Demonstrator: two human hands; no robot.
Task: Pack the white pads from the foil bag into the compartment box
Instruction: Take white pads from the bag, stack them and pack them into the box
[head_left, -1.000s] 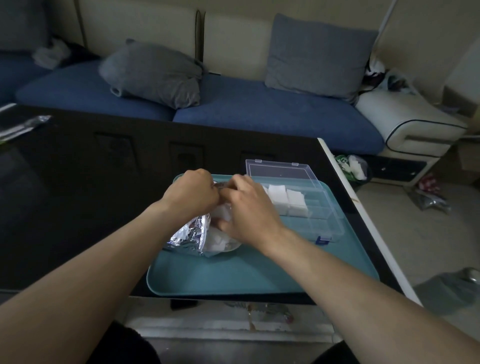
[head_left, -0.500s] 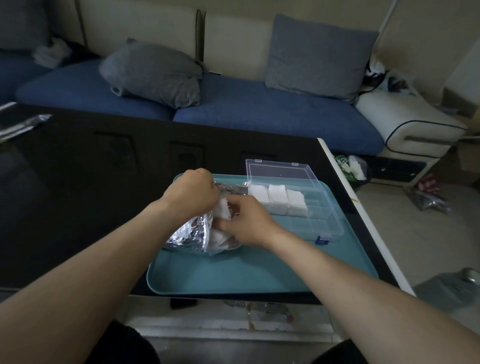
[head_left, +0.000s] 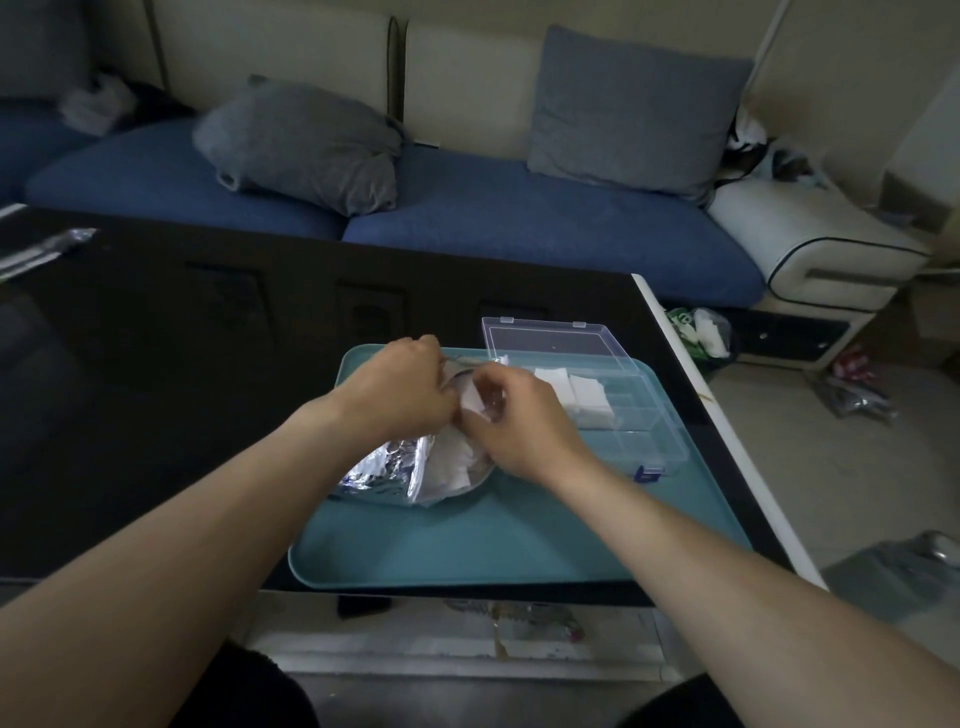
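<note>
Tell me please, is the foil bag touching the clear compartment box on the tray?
Cannot tell. In the head view the right hand covers the space between the foil bag and the compartment box, hiding any contact or gap.

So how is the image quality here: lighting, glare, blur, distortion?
Head view: dim overall; the black table reflects the room like a mirror; the foil bag glints; wide-angle bending curves the table's right edge; the left hand and right hand look slightly soft.
</note>
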